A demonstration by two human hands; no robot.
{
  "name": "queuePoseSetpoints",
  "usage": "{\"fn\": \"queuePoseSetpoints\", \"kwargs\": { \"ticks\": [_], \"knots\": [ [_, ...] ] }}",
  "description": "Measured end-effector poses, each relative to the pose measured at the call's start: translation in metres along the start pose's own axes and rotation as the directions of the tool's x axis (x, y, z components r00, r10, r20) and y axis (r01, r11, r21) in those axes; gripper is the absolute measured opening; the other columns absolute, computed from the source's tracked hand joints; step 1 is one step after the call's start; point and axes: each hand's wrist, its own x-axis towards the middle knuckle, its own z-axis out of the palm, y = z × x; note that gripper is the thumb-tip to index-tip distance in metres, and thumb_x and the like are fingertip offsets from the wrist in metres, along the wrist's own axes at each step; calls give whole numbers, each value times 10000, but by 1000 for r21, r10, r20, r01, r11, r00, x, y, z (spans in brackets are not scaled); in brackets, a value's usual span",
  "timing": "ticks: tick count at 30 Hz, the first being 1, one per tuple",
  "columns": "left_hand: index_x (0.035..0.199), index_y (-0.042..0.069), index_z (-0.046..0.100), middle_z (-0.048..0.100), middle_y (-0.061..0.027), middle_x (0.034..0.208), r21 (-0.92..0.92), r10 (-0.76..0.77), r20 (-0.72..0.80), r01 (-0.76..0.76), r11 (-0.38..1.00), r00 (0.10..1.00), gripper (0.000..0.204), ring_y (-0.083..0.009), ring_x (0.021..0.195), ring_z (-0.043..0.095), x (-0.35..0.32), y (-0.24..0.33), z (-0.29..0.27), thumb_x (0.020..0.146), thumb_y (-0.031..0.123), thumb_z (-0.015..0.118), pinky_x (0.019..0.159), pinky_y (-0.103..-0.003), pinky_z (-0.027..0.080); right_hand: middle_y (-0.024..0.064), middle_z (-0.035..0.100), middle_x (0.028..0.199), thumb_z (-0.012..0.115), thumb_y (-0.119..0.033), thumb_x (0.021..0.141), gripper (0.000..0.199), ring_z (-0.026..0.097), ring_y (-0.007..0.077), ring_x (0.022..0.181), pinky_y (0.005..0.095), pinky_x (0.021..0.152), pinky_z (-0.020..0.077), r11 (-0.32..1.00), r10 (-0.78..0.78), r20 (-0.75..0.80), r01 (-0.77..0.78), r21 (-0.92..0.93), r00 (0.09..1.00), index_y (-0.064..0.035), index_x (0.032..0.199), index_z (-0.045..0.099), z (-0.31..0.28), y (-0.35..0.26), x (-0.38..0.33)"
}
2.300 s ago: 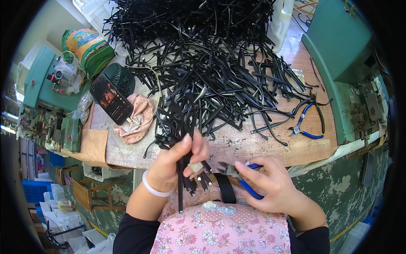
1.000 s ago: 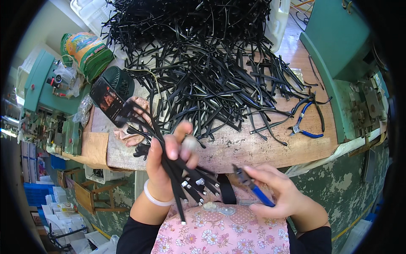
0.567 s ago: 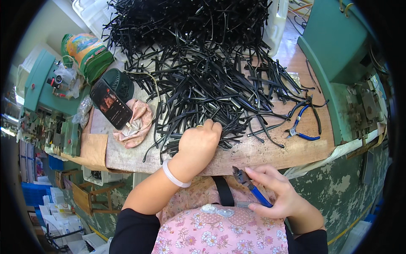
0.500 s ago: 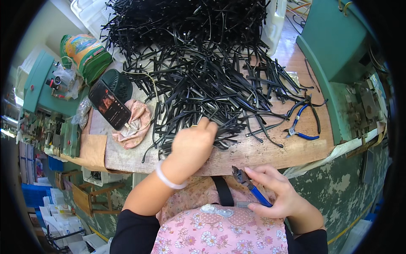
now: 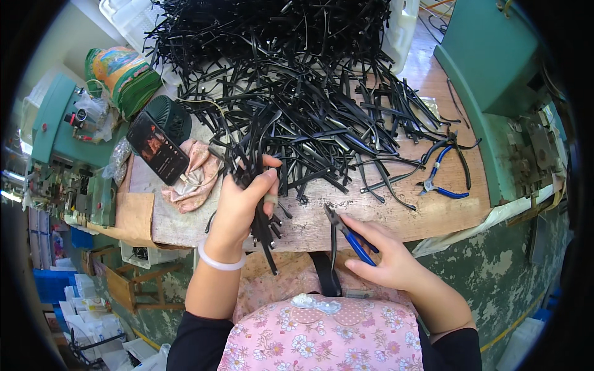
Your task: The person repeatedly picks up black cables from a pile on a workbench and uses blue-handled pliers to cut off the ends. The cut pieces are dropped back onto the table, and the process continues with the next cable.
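Observation:
My left hand is closed around a bundle of black eyeglass temples, whose ends stick out above and below the fist. My right hand grips a pair of blue-handled nippers, with the metal jaws pointing up and away over the table's front edge. One thin dark strip runs down beside the jaws; whether they pinch it I cannot tell. Beyond both hands, a large loose heap of the same temples covers the tabletop.
At the right lie another blue-handled pair of nippers and dark-handled pliers. A phone leans on a small dark-green fan, beside a pink cloth. Green machines flank the table; a white crate stands behind.
My left hand has lifted from the heap's near edge, moving left and turning up with a bundle of temples. My right hand has moved up and left with the nippers.

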Motion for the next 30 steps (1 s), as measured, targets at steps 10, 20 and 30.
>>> {"fn": "queuePoseSetpoints", "kwargs": {
  "ticks": [10,20,30],
  "knots": [
    [1181,123,590,619,-41,1121,408,78,909,-912,26,409,441,-146,668,623,-27,-21,25,742,94,567,560,-255,469,156,544,1112,504,-213,902,678,607,286,945,363,736,508,678,223,-301,74,732,927,-76,1474,167,-14,22,0],
    [1010,90,573,649,-73,914,577,229,751,-784,227,619,259,-205,700,661,-21,-21,22,775,117,680,549,-299,501,195,528,1170,517,-248,882,742,582,297,997,384,785,494,684,191,-301,93,723,934,-85,1487,120,-20,15,-17],
    [754,104,445,431,-1,589,-414,118,404,66,908,907,279,-63,424,382,-27,9,-2,938,293,536,420,-198,346,94,544,1052,742,-149,635,625,544,281,957,389,818,421,814,-409,-41,344,-469,912,-183,1244,610,-1,-35,-1]
  ]
}}
